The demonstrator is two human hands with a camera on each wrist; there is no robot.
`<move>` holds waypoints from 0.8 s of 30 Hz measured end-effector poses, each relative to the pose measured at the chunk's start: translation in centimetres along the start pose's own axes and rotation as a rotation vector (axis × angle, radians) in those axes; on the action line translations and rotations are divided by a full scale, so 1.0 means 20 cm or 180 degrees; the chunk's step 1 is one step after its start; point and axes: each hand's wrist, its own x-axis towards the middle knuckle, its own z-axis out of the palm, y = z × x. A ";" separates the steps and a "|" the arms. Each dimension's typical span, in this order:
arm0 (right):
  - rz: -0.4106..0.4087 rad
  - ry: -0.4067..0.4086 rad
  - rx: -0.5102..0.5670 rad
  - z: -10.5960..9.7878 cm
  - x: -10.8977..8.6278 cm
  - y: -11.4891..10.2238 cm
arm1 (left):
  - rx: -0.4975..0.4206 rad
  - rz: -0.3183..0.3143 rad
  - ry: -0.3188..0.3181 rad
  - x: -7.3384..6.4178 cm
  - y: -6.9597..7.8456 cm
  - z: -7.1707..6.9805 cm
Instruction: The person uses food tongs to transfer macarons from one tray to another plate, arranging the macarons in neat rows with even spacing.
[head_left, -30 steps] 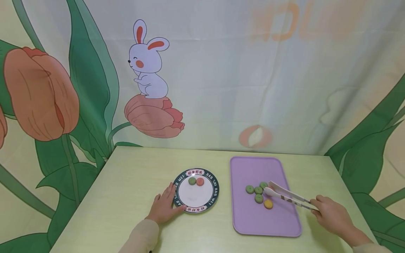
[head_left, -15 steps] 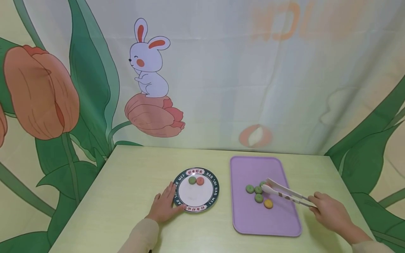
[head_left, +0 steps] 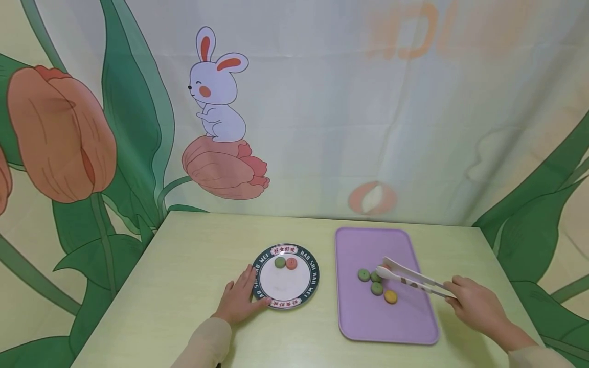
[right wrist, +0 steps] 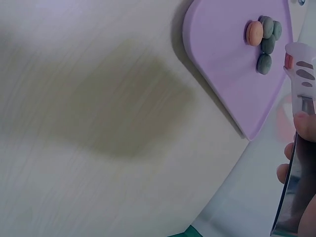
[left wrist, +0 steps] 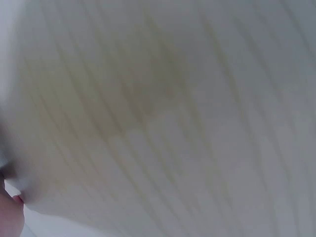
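My right hand (head_left: 476, 305) grips a pair of tongs (head_left: 414, 282) with white tips and metal handles. Between the tips, over the purple tray (head_left: 382, 327), is a pink macaron (right wrist: 289, 60), partly hidden by them. On the tray sit several green macarons (head_left: 377, 289) and a yellow macaron (head_left: 390, 297); one green one is now hidden behind the tongs in the head view. My left hand (head_left: 238, 299) rests with fingers spread at the left rim of a round plate (head_left: 314, 278). A green macaron (head_left: 280, 262) and a pink macaron (head_left: 291, 263) lie side by side on the plate.
The pale table (head_left: 193, 255) ends at the back against a printed curtain (head_left: 313, 102) with a rabbit and tulips. A strip of table separates plate and tray. The left wrist view shows mostly blurred tabletop (left wrist: 173, 148).
The right hand and tongs have moved a little left and up, with the pink macaron between the tips. My left hand stays at the plate.
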 end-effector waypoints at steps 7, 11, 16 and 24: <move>-0.0114 0.0177 -0.0029 0.01 0.02 -0.01 | -0.0020 -0.0005 -0.0002 -0.01 0.01 -0.01; -0.0124 0.0207 -0.0055 0.01 0.03 -0.02 | -0.0013 -0.0016 -0.0015 -0.01 0.01 -0.01; -0.0093 0.0141 -0.0029 0.01 0.06 -0.02 | -0.0008 -0.0009 -0.0035 -0.01 0.01 -0.01; -0.0154 0.0257 0.0014 0.01 0.10 -0.04 | 0.0000 0.0009 -0.0010 0.00 0.01 -0.01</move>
